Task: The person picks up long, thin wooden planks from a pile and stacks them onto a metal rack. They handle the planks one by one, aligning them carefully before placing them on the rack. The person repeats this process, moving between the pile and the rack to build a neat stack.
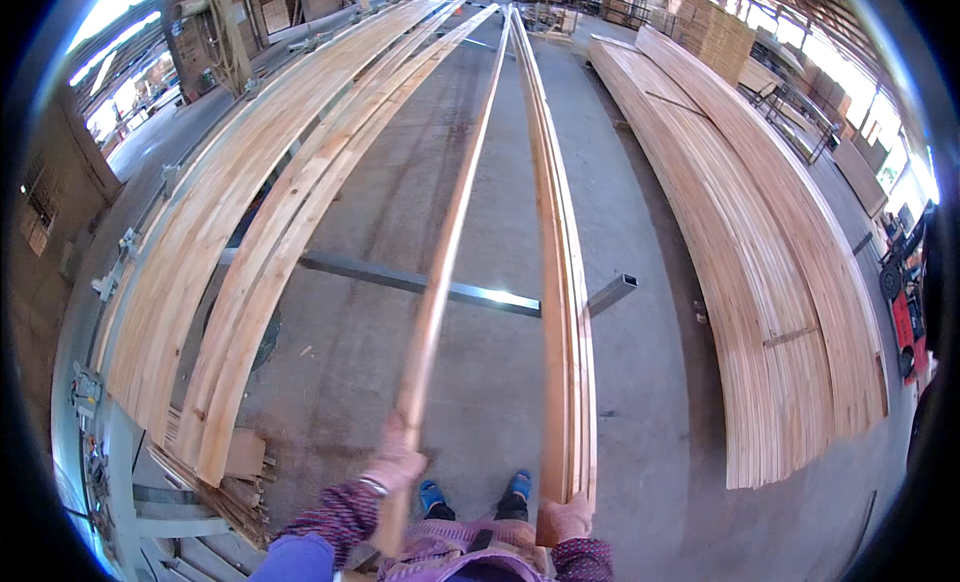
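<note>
- Here's the left hand (397,464), closed around a long narrow board (450,252) close to its near end, a short length poking out below the fist – a little blurred, that hand.
- The board runs away up the middle of the view, slanting rightward into the distance.
- Over to the right hand (568,517), and it's clasped on the near end of a bundle of boards (568,382), several narrow lengths lying side by side.
- Near ends well apart, far ends close together: the single board and the bundle make a slim wedge.
- Beneath them a grey metal tube (420,284) crosses the view, its square open end sticking out past the bundle on the right; whether the single board touches it, I can't tell.
- Out on the left, a broad layer of pale boards (170,322), with loose boards (266,312) alongside and scrap wood (245,472) below their near ends.
- Out on the right, a big lumber stack (760,312), long and reddish, with thin strips lying across it.
- And down below, blue slippers (432,497) on the concrete floor (640,412) – right between the two hands.
</note>
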`<state>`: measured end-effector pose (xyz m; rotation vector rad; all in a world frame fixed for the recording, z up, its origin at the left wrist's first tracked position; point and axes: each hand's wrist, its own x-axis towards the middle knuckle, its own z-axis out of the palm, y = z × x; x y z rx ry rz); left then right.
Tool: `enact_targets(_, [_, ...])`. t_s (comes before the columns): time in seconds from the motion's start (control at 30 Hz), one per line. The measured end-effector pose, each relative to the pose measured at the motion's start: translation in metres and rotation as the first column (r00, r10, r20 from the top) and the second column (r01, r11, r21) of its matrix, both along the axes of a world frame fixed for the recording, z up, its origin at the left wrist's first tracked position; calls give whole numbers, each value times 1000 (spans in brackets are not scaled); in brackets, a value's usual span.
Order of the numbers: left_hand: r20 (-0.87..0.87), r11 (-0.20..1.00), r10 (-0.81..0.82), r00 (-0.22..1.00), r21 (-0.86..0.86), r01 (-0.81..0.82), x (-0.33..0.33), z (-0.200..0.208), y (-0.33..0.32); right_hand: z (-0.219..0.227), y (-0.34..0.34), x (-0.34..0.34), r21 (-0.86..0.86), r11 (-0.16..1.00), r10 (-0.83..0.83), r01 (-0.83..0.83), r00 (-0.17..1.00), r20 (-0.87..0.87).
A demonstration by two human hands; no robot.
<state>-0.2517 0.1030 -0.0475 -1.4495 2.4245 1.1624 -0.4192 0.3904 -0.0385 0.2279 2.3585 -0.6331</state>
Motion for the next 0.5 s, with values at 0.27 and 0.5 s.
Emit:
enact_targets(0.27, [-96, 966, -24, 995, 256, 48, -176, -89, 164, -38, 16, -13, 116, 984, 126, -133, 990, 62])
enact_targets(0.5, [-405, 811, 343, 847, 583, -49, -166, -83, 154, -23, 7, -5, 176, 943, 270, -281, 959, 85])
